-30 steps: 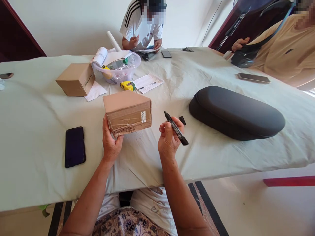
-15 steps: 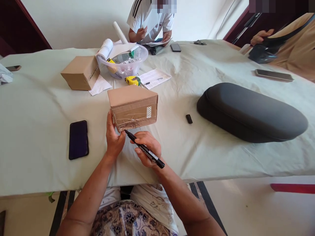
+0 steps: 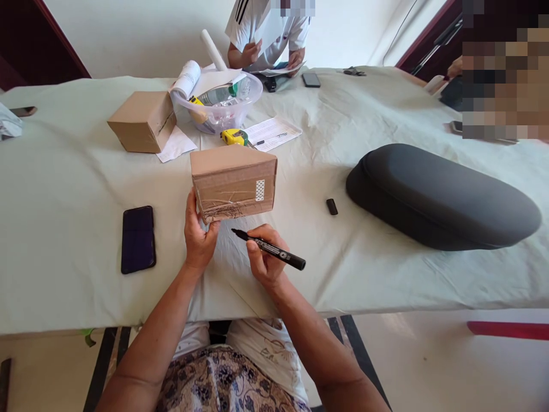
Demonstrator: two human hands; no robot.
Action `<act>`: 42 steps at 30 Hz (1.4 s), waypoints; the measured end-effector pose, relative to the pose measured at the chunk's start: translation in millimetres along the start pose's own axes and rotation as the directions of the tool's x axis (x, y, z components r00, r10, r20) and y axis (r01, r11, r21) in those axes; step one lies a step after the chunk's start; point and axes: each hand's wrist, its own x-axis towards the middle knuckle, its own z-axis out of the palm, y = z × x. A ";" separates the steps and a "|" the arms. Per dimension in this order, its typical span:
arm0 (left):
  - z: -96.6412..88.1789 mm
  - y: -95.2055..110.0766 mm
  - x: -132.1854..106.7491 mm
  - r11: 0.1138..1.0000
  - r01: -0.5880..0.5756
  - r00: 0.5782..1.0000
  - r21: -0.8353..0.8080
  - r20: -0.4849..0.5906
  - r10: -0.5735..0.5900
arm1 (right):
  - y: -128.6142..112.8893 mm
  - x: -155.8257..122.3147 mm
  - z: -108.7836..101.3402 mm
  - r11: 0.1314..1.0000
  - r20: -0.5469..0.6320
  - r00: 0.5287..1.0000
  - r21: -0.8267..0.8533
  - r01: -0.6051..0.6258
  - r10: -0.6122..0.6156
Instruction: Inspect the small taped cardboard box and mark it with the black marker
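My left hand (image 3: 200, 240) grips the near left corner of a brown cardboard box (image 3: 234, 189), which is tilted so its taped side faces me. That side carries a white patterned label and dark scribbled lines along its lower edge. Between the thumb and fingers of my right hand (image 3: 269, 254) is a black marker (image 3: 274, 249), uncapped, its tip pointing left. The tip is apart from the box, a little below its lower edge. A small black marker cap (image 3: 331, 206) lies on the cloth to the right.
On the covered table (image 3: 77, 229) are a dark phone (image 3: 138, 239), a black case (image 3: 441, 197), a second cardboard box (image 3: 143, 121), a yellow tape measure (image 3: 234, 137) and a filled plastic basin (image 3: 217, 111). A person (image 3: 268, 46) sits opposite holding papers; another is at the right.
My right hand has drawn the marker away from the box's lower left edge, moving right. My left hand keeps hold of the box.
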 end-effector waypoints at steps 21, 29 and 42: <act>-3.4 -5.1 3.2 0.997 0.021 0.994 0.069 -0.112 -0.013 | 21.6 17.5 -7.0 0.997 -0.380 0.925 -0.076 -0.025 -0.006; -2.5 -8.5 5.1 0.973 0.193 0.981 0.128 -0.044 -0.189 | 56.3 29.8 -25.2 0.625 -0.096 0.898 -0.686 -0.372 0.430; -6.2 -2.2 9.9 0.934 0.349 0.937 0.080 -0.050 -0.346 | 70.4 24.7 -30.2 0.616 -0.143 0.954 -0.736 -0.281 0.264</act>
